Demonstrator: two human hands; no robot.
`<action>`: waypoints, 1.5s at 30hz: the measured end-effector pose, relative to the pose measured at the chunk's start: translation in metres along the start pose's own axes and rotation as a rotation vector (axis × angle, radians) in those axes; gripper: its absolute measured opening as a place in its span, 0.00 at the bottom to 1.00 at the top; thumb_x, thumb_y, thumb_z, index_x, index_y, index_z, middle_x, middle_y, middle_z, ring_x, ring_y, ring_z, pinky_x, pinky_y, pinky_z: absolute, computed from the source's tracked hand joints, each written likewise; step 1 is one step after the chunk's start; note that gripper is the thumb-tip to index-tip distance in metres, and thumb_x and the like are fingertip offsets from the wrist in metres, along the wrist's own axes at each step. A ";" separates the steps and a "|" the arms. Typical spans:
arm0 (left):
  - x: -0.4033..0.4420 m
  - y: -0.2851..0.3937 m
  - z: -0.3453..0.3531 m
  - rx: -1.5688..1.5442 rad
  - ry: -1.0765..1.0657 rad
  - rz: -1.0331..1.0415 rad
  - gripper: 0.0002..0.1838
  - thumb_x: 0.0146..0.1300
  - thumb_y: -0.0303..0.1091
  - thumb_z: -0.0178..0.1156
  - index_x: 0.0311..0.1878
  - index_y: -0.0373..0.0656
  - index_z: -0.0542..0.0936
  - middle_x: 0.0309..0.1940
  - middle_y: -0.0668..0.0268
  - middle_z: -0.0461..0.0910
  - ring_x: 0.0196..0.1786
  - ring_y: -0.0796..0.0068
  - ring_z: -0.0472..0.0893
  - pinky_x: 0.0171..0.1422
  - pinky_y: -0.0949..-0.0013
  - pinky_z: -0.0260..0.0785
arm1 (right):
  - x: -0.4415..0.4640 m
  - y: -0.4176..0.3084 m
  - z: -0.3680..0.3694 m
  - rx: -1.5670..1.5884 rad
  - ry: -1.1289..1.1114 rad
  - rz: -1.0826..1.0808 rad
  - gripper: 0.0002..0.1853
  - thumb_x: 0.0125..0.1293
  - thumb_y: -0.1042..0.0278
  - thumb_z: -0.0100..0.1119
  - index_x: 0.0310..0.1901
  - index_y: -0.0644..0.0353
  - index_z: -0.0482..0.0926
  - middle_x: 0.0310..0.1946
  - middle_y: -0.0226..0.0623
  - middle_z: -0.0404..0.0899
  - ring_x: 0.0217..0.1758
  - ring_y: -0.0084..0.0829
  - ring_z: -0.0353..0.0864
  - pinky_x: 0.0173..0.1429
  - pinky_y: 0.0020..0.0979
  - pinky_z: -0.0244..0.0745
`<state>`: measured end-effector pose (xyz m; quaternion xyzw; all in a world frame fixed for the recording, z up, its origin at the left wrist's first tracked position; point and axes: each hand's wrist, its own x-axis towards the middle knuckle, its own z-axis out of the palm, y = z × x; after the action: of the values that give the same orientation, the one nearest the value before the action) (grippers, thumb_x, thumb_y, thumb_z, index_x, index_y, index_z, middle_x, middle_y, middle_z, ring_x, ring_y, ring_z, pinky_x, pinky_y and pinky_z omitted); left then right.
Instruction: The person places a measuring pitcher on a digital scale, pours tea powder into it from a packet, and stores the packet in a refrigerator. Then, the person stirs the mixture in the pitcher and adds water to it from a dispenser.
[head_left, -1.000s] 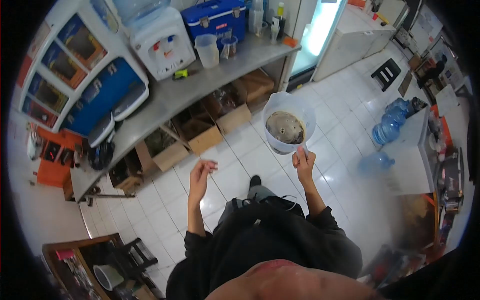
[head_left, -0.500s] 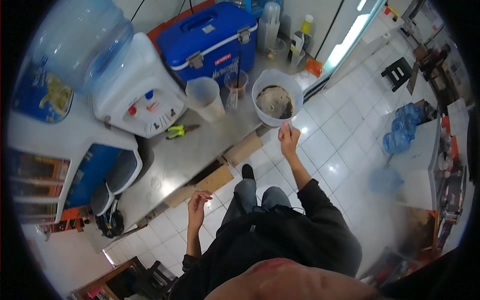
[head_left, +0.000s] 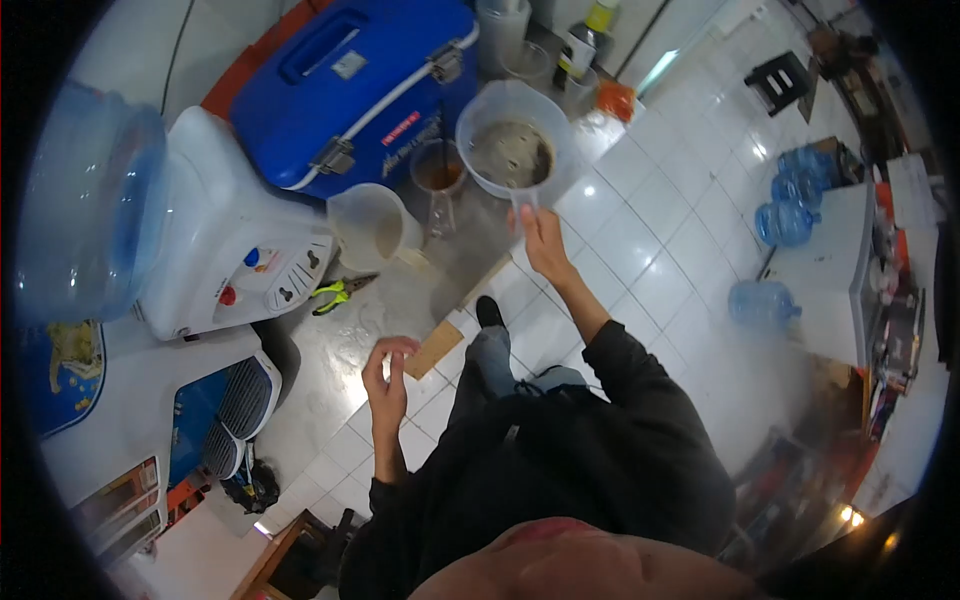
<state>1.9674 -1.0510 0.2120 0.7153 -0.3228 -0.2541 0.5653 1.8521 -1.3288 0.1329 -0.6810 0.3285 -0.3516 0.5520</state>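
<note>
My right hand [head_left: 540, 238] grips the handle of a translucent pitcher [head_left: 515, 145] with brown, foamy liquid inside, held up near the counter's right end. Raised near the counter's front edge, my left hand [head_left: 387, 372] has loosely curled fingers, apart, with nothing between them. On the metal counter [head_left: 315, 375] stands a second pitcher [head_left: 370, 228], pale and cloudy. Beside it are a clear cup [head_left: 438, 170] holding a little brown liquid and a dark stick, and green-handled pliers [head_left: 340, 293].
A blue cooler box [head_left: 350, 90] and a white water dispenser [head_left: 230, 230] stand along the counter's back. Beyond the held pitcher are a dark bottle [head_left: 580, 50] and an orange packet [head_left: 614, 100]. Large blue water bottles [head_left: 785, 222] lie at the right. A black stool [head_left: 780, 82] is farther off.
The counter and its items appear closer and larger as my view has moved toward them. The held pitcher has come over beside the cooler and the cup. My left hand is now at the counter's edge.
</note>
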 end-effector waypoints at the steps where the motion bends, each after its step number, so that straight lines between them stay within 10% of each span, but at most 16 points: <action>1: 0.003 0.001 0.005 0.000 -0.024 -0.007 0.06 0.64 0.21 0.46 0.32 0.35 0.72 0.33 0.60 0.77 0.41 0.70 0.76 0.51 0.71 0.66 | -0.007 -0.001 -0.008 -0.153 -0.067 -0.100 0.17 0.67 0.56 0.50 0.42 0.66 0.72 0.32 0.46 0.76 0.33 0.37 0.76 0.39 0.32 0.70; 5: 0.021 0.014 0.054 0.026 -0.140 0.201 0.05 0.61 0.19 0.48 0.32 0.36 0.73 0.34 0.60 0.78 0.40 0.70 0.77 0.50 0.70 0.66 | -0.095 -0.009 -0.085 -0.378 -0.078 -0.022 0.25 0.63 0.60 0.55 0.58 0.62 0.62 0.49 0.48 0.70 0.50 0.42 0.72 0.51 0.37 0.69; 16: -0.147 0.139 0.367 -0.361 -0.873 0.673 0.07 0.53 0.14 0.47 0.29 0.35 0.72 0.34 0.59 0.78 0.36 0.70 0.76 0.41 0.72 0.67 | -0.609 -0.056 -0.344 -0.733 0.572 0.792 0.14 0.63 0.68 0.53 0.51 0.56 0.70 0.49 0.46 0.67 0.49 0.46 0.73 0.50 0.38 0.72; 30: -0.573 0.170 0.687 -0.124 -1.824 0.837 0.07 0.54 0.13 0.45 0.29 0.34 0.71 0.36 0.58 0.76 0.41 0.69 0.75 0.43 0.74 0.67 | -1.049 -0.105 -0.511 -0.857 1.814 0.632 0.12 0.58 0.78 0.56 0.43 0.52 0.77 0.49 0.40 0.67 0.47 0.38 0.73 0.51 0.35 0.71; 32: -0.635 0.174 0.720 -0.207 -1.852 0.910 0.07 0.55 0.14 0.44 0.26 0.36 0.67 0.36 0.58 0.75 0.41 0.68 0.75 0.46 0.72 0.66 | -1.125 -0.071 -0.534 -0.460 1.945 0.576 0.11 0.60 0.74 0.56 0.44 0.54 0.77 0.47 0.39 0.68 0.44 0.38 0.73 0.48 0.34 0.71; 37: -0.816 0.201 0.832 -0.388 -1.914 0.772 0.07 0.56 0.16 0.44 0.25 0.37 0.66 0.34 0.57 0.75 0.42 0.67 0.75 0.50 0.68 0.67 | -1.315 0.140 -0.410 -0.978 1.882 1.264 0.13 0.62 0.63 0.50 0.42 0.62 0.77 0.36 0.51 0.78 0.43 0.50 0.75 0.52 0.46 0.68; 41: -1.012 0.233 0.873 -0.470 -2.145 0.737 0.05 0.59 0.19 0.47 0.28 0.36 0.70 0.35 0.58 0.77 0.42 0.67 0.76 0.51 0.68 0.67 | -1.273 0.081 -0.252 0.303 1.766 2.009 0.14 0.60 0.58 0.50 0.45 0.51 0.78 0.45 0.38 0.78 0.52 0.39 0.75 0.55 0.39 0.70; 45: -1.208 0.259 0.872 -0.557 -2.570 0.962 0.06 0.62 0.25 0.50 0.32 0.36 0.77 0.38 0.59 0.78 0.43 0.66 0.77 0.52 0.67 0.65 | -1.231 0.043 -0.196 1.038 1.759 2.135 0.15 0.58 0.56 0.52 0.45 0.50 0.79 0.47 0.37 0.78 0.53 0.38 0.75 0.54 0.38 0.71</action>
<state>0.4863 -0.7477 0.2602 -0.3284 -0.7584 -0.5622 0.0304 1.0235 -0.4095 -0.0241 0.5742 0.7249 -0.1542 0.3480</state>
